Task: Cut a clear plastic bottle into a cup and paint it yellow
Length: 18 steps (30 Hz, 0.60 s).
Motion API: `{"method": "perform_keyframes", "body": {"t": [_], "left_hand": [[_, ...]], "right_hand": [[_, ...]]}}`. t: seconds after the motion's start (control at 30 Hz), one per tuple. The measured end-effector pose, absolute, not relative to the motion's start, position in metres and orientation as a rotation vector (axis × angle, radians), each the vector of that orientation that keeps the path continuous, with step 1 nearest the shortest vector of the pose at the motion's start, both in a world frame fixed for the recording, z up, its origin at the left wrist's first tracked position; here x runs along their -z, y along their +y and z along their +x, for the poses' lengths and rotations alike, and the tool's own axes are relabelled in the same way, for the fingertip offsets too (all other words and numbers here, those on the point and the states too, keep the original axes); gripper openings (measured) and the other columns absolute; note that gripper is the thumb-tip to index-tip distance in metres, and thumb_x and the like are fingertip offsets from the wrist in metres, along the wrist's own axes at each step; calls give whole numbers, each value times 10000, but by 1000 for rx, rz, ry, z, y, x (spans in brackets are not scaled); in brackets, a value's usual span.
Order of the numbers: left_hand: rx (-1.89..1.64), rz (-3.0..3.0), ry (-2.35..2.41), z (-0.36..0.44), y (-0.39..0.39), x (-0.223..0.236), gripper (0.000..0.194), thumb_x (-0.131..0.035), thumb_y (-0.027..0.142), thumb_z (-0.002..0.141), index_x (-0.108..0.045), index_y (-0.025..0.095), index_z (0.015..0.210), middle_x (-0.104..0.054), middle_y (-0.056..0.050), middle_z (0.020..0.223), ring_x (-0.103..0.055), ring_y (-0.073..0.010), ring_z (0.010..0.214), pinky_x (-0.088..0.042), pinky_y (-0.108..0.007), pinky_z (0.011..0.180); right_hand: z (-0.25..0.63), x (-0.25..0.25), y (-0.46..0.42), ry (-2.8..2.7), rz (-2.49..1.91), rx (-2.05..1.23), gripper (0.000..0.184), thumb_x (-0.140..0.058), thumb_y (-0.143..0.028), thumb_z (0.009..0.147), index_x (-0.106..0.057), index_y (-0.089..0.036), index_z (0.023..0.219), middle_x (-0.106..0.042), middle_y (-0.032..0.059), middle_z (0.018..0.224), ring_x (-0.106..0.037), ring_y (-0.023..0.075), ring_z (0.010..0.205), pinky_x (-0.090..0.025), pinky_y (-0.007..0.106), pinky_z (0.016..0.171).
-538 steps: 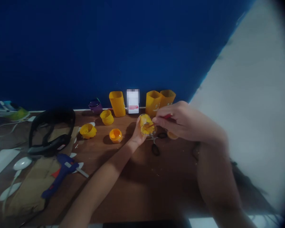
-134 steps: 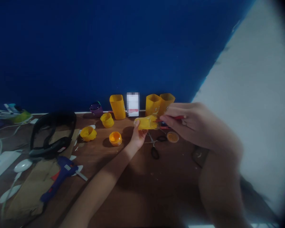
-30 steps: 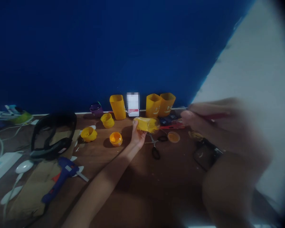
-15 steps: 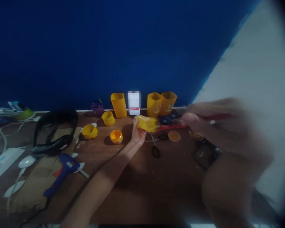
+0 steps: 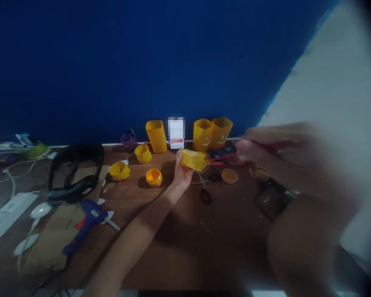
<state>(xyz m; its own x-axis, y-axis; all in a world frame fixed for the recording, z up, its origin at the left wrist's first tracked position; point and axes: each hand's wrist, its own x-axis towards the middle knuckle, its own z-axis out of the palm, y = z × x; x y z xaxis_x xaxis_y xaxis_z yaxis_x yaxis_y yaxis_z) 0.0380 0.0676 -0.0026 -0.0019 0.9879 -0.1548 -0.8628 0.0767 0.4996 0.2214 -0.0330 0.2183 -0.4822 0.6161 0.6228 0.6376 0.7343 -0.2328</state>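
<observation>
My left hand [image 5: 183, 177] is wrapped round a clear plastic cup or bottle piece [image 5: 195, 160], coated mostly in yellow paint and held on its side above the table. From the right, my right hand [image 5: 275, 154] grips a thin red paintbrush [image 5: 225, 157]; the hand is close to the camera and blurred. The brush's tip meets the right, partly clear end of the plastic piece, though the bristles are hard to make out. An open jar of orange-yellow paint [image 5: 154, 178] stands left of my left hand. Beneath the held piece lie black-handled scissors [image 5: 205, 196], beside a paint-smeared round lid [image 5: 229, 176].
Yellow cups [image 5: 156, 137] and smiling yellow cups [image 5: 203, 135] flank a phone [image 5: 176, 134] by the blue wall. Two small yellow-painted pieces [image 5: 119, 171], a purple cup [image 5: 128, 141], a black headset frame [image 5: 76, 194], a blue glue gun [image 5: 86, 227] and a white power strip [image 5: 10, 218] occupy the left.
The whole view has shifted slightly, so things appear a little further right. The brush now slants more against the painted piece's end. Both hands keep their holds.
</observation>
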Motion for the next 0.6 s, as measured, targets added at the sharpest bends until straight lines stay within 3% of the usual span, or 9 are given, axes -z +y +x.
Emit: {"method": "perform_keyframes", "body": {"t": [0.27,0.43,0.6], "left_hand": [[-1505,327,482,38,68,4,301,-633,371,897,-618,203,1147,-731,-45,1045,-700,-169,984,-565,-306,866],[-1513,295,538,38,67,4,319,-665,384,873,-628,216,1141,-732,-48,1047,-705,-172,969,-570,-278,813],[-1510,289,563,38,66,5,317,-673,377,862,-633,207,1126,-726,-37,1025,-699,-143,887,-559,-236,738]], "right_hand": [[220,-228,-37,-2302,-793,-59,309,-484,-219,986,-491,-215,678,-419,-52,523,-374,62,454,-292,259,448],[224,-223,-35,-2237,-907,25,378,-505,-241,979,-362,-196,632,-354,-53,531,-318,61,472,-314,248,486],[224,-222,-35,-2137,-977,15,397,-487,-303,989,-388,-192,621,-336,-42,542,-291,68,476,-309,264,479]]}}
